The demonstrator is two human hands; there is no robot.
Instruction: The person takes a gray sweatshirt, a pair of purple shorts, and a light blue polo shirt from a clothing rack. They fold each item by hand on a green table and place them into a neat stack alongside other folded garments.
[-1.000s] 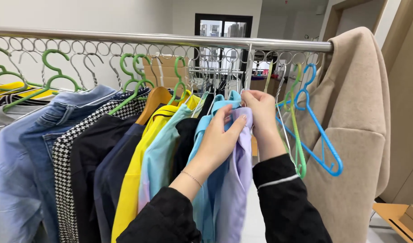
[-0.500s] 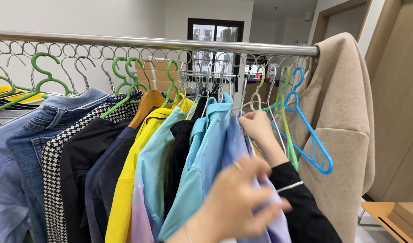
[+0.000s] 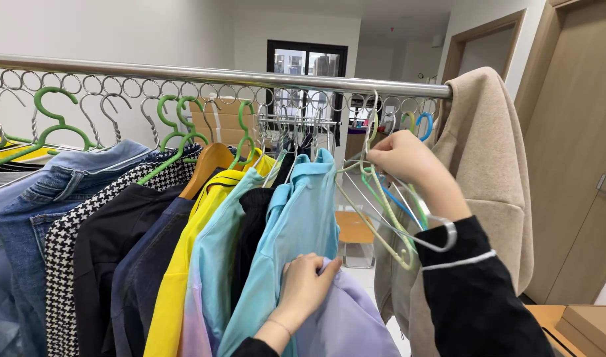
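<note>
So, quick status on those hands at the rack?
Left hand gripping lilac garment. Right hand holding empty hangers by rail. Beige coat close behind.

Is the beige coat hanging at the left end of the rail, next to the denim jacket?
No, the beige coat is draped over the rail's right end.

left hand [image 3: 307, 285] dropped lower onto lavender garment [image 3: 346, 317], right hand [image 3: 409, 162] moved right, now grasping empty hangers [image 3: 389, 211]
</note>
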